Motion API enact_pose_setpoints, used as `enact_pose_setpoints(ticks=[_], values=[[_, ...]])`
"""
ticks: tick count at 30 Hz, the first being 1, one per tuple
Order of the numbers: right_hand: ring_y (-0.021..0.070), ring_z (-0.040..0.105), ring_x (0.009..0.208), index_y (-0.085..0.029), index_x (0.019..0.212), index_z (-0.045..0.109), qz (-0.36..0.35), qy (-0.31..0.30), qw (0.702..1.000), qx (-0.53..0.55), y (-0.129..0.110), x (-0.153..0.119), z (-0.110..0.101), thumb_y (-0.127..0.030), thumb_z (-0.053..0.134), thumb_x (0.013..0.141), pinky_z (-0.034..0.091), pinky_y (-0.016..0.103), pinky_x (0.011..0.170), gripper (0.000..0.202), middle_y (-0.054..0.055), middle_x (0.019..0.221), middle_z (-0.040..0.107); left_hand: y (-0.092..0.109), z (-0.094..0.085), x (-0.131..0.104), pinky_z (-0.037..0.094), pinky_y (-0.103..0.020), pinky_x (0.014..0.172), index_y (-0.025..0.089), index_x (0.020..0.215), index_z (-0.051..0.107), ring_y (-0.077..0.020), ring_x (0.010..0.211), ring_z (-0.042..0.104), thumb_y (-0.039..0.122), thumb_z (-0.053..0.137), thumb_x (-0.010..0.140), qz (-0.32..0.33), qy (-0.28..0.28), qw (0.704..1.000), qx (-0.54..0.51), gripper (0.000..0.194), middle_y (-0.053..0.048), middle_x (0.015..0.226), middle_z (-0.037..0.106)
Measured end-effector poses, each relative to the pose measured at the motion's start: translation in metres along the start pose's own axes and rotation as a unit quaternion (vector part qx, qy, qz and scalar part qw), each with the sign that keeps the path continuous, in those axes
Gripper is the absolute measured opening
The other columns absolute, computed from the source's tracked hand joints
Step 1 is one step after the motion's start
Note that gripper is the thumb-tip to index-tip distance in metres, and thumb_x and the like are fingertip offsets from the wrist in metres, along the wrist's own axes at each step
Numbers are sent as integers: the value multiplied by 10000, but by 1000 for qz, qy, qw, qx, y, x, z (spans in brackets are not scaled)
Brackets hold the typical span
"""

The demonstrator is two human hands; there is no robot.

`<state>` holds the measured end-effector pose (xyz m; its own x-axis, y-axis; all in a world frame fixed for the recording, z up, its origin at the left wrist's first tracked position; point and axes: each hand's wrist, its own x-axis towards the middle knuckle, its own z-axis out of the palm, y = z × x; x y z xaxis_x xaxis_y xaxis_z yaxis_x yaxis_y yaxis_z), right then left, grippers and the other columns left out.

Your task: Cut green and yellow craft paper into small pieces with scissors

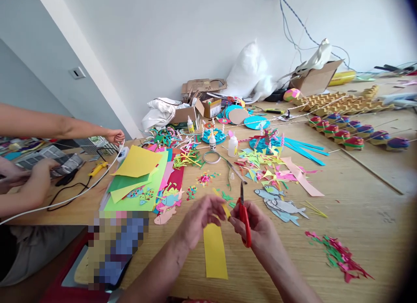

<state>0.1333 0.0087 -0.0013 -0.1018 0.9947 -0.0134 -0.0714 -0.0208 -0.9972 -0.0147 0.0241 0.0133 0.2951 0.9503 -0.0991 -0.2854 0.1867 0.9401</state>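
My left hand (206,214) is closed, its fingers pinching a narrow yellow paper strip (226,210). In my right hand (256,224) are red-handled scissors (244,220), their blades pointing up and away from me; the fingertips of that hand also meet the lower end of the strip. Below both hands a wider yellow paper piece (215,253) lies flat on the table. Grey and blue paper fish (282,205) rest just beyond my right hand, and small green paper scraps (228,198) lie past my left hand.
Coloured sheets (137,164) lie at left, near another person's hand (115,137) holding a white cable. Glue bottles (232,145), a tape roll (211,157) and paper scraps fill the middle. Egg cartons (339,104) stand at back right; red and green scraps (337,253) lie at front right.
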Motion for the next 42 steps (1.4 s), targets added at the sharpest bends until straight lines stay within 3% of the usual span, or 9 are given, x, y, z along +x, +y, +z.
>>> enact_pose_setpoints(ticks=[6,14,18,23,27,31,34,39,42], values=[[102,445,520,-192,707,473,-2,-32,997,-75,8,0,-3,-355,648,648,358,211,443,246,-22,631,503,-5,14,2,352,-186,506,129,666,577,-63,513,445,263,639,656,5,86,994,61,148,26,586,496],[101,448,475,-204,719,467,7,38,999,-30,2,3,-9,-406,625,642,341,208,395,268,-20,620,525,-12,16,4,388,-193,545,151,670,557,-74,539,485,217,629,633,43,153,984,85,105,34,599,523],[93,451,483,-205,753,473,-17,83,996,-2,-10,8,-19,-364,646,636,353,204,404,262,-27,646,534,3,10,-13,370,-176,434,182,1003,535,-109,535,570,279,599,677,-26,49,995,87,346,3,659,597],[103,480,535,-202,738,498,-62,-7,993,-104,-34,17,-41,-277,632,669,368,210,448,168,-30,644,534,57,-8,-53,306,-161,355,248,1186,487,-85,392,523,317,602,697,-179,-162,954,177,507,-15,615,621],[102,468,547,-203,706,494,-104,-85,973,-186,-53,22,-45,-244,590,714,372,214,477,105,-33,633,530,74,-6,-50,328,-179,394,231,963,626,-75,406,450,345,577,713,-31,-79,969,230,279,31,518,500],[94,448,537,-197,683,479,-130,-133,956,-229,-61,25,-38,-229,569,736,371,209,481,110,-34,621,509,63,7,-27,361,-200,530,205,840,646,-99,569,459,227,575,711,166,31,882,441,149,10,633,513],[99,458,553,-195,713,475,-158,-99,951,-248,-63,26,-35,-214,544,753,385,213,499,82,-26,641,516,53,16,-24,345,-207,553,173,711,611,-98,570,441,240,509,762,211,51,847,485,132,8,617,504],[115,495,556,-199,746,478,-255,-35,895,-364,-60,17,-30,-117,481,753,376,216,508,82,-10,642,559,29,20,-23,288,-196,469,149,718,553,-80,505,404,412,391,821,35,-61,958,278,326,23,545,438],[131,487,545,-202,742,467,-369,-41,830,-416,-52,11,-23,-101,443,777,348,230,503,110,0,609,556,13,21,-13,185,-178,383,164,748,488,-56,435,359,487,384,801,-65,-42,996,45,344,32,567,438]])
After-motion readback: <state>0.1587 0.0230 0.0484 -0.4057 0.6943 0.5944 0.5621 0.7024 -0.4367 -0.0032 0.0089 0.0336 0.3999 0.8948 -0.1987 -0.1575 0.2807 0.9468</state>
